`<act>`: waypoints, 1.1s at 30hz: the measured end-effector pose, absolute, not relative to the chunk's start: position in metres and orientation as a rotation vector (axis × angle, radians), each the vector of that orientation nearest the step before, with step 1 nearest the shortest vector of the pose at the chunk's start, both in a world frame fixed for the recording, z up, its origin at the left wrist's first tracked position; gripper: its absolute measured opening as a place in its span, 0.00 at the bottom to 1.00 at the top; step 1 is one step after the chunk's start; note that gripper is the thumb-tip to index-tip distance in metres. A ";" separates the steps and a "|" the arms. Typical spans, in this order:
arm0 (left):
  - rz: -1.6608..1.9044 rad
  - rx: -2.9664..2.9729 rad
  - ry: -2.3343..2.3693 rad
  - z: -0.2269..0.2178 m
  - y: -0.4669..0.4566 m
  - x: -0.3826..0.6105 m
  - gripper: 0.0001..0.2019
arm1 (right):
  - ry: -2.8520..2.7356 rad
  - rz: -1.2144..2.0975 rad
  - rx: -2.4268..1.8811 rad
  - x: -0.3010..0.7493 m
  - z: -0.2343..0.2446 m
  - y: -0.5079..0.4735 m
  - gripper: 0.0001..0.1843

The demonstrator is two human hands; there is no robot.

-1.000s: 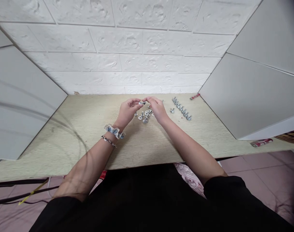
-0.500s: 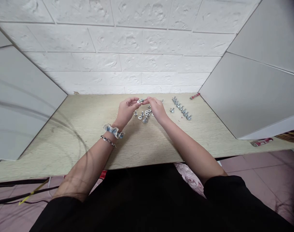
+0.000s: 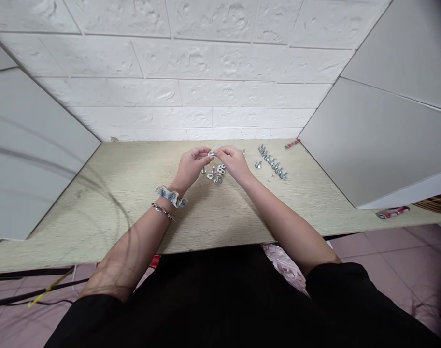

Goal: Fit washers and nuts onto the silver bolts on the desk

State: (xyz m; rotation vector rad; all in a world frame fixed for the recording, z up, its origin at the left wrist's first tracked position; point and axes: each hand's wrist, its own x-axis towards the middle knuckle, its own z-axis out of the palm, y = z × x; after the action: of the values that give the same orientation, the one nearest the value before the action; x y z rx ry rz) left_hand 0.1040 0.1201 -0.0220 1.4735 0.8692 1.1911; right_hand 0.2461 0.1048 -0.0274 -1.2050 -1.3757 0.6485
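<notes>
My left hand (image 3: 190, 166) and my right hand (image 3: 234, 163) meet above the middle of a pale wooden table (image 3: 133, 193). Both pinch one small silver bolt (image 3: 211, 154) between their fingertips, the left from the left side, the right from the right. Whether a washer or nut sits on the bolt is too small to tell. Just below the hands lies a loose pile of silver bolts and washers (image 3: 216, 174) on the table.
A slanted row of several assembled bolts (image 3: 273, 163) lies to the right of the hands, with one lone bolt (image 3: 258, 166) beside it. A red pen (image 3: 291, 144) lies at the back right corner. Grey panels (image 3: 372, 140) flank the table; a white brick wall (image 3: 191, 87) stands behind.
The fingertips of both hands have shifted slightly on the bolt and drawn closer together. The arms and the parts on the table stay where they were.
</notes>
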 end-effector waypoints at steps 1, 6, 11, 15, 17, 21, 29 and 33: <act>1.194 1.471 0.868 -0.022 0.120 0.104 0.13 | -1.379 0.644 -1.198 0.246 -0.027 0.105 0.11; 1.197 1.476 0.879 -0.023 0.121 0.104 0.13 | -1.395 0.622 -1.192 0.245 -0.026 0.103 0.08; 1.219 1.422 0.890 -0.025 0.123 0.104 0.13 | -1.376 0.629 -1.149 0.243 -0.023 0.101 0.07; 1.226 1.411 0.884 -0.025 0.124 0.104 0.13 | -1.340 0.692 -1.186 0.243 -0.022 0.100 0.11; 1.221 1.422 0.882 -0.025 0.124 0.104 0.13 | -1.314 0.713 -1.206 0.244 -0.021 0.099 0.12; 1.215 1.442 0.861 -0.024 0.122 0.104 0.13 | -1.305 0.713 -1.231 0.245 -0.021 0.099 0.15; 1.188 1.464 0.817 -0.022 0.121 0.104 0.11 | -1.348 0.659 -1.210 0.248 -0.028 0.104 0.23; 1.174 1.476 0.827 -0.022 0.122 0.104 0.12 | -1.354 0.670 -1.217 0.248 -0.028 0.106 0.17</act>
State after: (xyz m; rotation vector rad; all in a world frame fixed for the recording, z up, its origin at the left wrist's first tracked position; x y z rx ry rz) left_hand 0.1041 0.1215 -0.0223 1.4764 0.8270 1.1736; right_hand 0.2476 0.1060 -0.0282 -1.2169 -1.3543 0.6697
